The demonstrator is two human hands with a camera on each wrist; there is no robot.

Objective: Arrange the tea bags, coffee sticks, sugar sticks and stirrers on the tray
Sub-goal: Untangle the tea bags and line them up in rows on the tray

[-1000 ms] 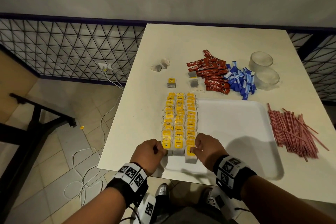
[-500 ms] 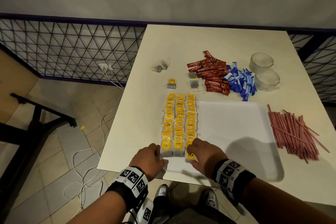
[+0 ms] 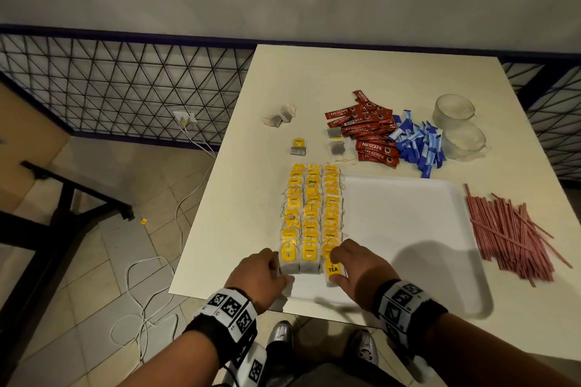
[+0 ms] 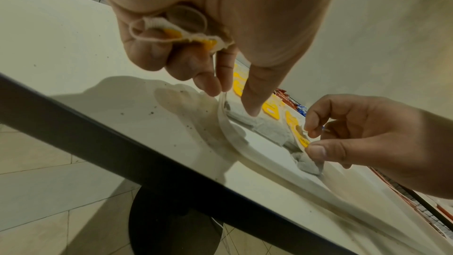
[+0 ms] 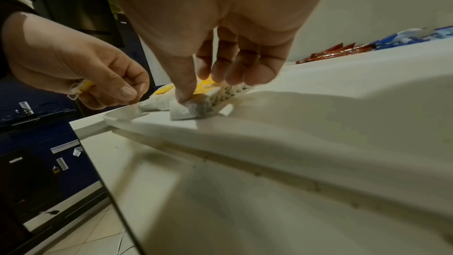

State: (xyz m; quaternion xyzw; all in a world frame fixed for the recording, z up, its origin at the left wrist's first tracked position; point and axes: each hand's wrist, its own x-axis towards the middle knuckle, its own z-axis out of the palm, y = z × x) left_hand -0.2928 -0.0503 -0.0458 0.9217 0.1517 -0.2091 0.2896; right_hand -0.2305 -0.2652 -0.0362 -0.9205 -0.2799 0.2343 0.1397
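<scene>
tray (image 3: 408,229), near edge of table (image 3: 314,78): 3 rows of tea bags (image 3: 311,217) on left side. left hand (image 3: 256,280) curled round spare tea bags at near left corner. right hand (image 3: 358,267) pinches nearest bag (image 3: 332,272) of right row.

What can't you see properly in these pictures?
- How many tea bags the left hand holds: in the left wrist view the curled fingers cover the bundle.
- The near-left corner of the tray: in the head view both hands cover it.
- The small print on the yellow tags: too small in the head view.
- The stirrers: out of both wrist views.
</scene>
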